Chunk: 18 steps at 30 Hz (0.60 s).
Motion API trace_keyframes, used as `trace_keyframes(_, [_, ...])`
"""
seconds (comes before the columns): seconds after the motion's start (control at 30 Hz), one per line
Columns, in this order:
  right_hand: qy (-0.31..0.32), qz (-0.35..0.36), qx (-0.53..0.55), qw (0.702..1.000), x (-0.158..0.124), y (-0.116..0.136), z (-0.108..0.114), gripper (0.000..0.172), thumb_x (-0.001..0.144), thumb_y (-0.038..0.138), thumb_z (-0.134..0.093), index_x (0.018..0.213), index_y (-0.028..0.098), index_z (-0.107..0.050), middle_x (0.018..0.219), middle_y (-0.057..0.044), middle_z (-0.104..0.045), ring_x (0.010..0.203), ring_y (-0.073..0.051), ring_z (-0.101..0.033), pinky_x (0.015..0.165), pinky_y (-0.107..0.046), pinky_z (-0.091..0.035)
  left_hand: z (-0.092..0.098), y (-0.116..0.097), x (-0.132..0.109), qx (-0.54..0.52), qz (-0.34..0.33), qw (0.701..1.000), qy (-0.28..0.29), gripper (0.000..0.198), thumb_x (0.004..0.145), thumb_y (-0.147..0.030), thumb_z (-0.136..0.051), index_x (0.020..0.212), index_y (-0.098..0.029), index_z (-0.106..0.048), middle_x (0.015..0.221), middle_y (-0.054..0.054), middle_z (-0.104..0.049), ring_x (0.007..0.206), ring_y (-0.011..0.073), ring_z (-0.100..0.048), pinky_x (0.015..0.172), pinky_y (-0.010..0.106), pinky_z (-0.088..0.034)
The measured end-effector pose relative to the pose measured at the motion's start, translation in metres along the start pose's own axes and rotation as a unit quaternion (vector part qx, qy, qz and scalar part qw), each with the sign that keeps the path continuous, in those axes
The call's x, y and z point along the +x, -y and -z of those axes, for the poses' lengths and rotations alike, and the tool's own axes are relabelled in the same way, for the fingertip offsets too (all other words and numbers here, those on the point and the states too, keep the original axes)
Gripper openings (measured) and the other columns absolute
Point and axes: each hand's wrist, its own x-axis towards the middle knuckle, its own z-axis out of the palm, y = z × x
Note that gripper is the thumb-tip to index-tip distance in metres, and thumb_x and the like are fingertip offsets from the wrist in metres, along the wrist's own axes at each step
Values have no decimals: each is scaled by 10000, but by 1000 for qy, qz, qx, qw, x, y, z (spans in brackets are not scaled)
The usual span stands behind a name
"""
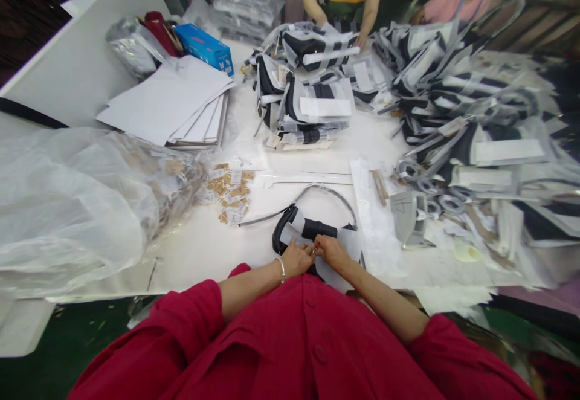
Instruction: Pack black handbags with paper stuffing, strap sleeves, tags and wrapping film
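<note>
A black handbag [319, 228], partly covered in white wrapping, lies on the table right before me, its wrapped strap [328, 188] looped out behind it. Over the bag's near side my left hand [299, 257] rests with bent fingers closed on it, a light bracelet at the wrist. My right hand [333, 251] meets it there in a pinch, the fingertips of both nearly touching. Something small and gold-coloured glints between them, too small to name. My fingers cover that part of the bag.
Paper tags [233, 191] lie left of the bag, near a large clear plastic bag [77, 206]. White sheets [167, 98] and a blue box [203, 46] sit behind. Wrapped handbags [317, 101] stand ahead, more at right beside a tape dispenser [410, 219]. A co-worker's hand [362, 40] touches the far pile.
</note>
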Motion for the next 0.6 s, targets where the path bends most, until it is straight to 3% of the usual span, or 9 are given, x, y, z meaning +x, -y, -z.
trace_keyframes(0.13, [1, -65, 19, 998, 4, 6, 7, 91, 788, 175, -594, 747, 183, -675, 800, -57, -715, 813, -190, -653, 703, -249, -428, -6, -1, 0, 2, 8, 1000, -9, 328, 960, -163, -404, 1223, -176, -599, 1286, 123, -621, 1141, 263, -585, 979, 514, -419])
trace_keyframes(0.23, [36, -125, 30, 991, 5, 11, 4, 284, 860, 300, -535, 640, 176, -664, 631, -71, -688, 632, -184, -662, 601, -250, -457, -11, -1, 0, -6, 7, 1000, -22, 295, 946, -151, -425, 1149, -175, -637, 1326, 115, -595, 1163, 256, -573, 1009, 488, -406])
trace_keyframes(0.33, [74, -178, 34, 981, 7, 16, -2, 354, 874, 350, -525, 604, 168, -662, 558, -83, -666, 494, -180, -635, 514, -258, -473, -10, 3, 0, -29, -5, 1000, -9, 262, 919, -165, -481, 1114, -184, -655, 1375, 109, -557, 1181, 264, -563, 1021, 484, -406])
trace_keyframes(0.47, [123, -232, 1, 965, 17, 26, -4, 427, 904, 409, -496, 629, 142, -683, 547, -115, -664, 470, -199, -638, 488, -280, -503, -5, 8, 0, -57, -17, 998, 30, 258, 912, -175, -493, 1101, -199, -666, 1376, 103, -551, 1211, 268, -550, 1048, 487, -403])
trace_keyframes(0.6, [144, -225, -62, 962, 25, 35, 0, 410, 904, 394, -506, 668, 125, -706, 598, -130, -691, 521, -205, -667, 518, -272, -515, 1, 12, -3, -94, -21, 994, 43, 311, 894, -161, -510, 1171, -210, -644, 1349, 103, -566, 1223, 279, -546, 1083, 511, -377])
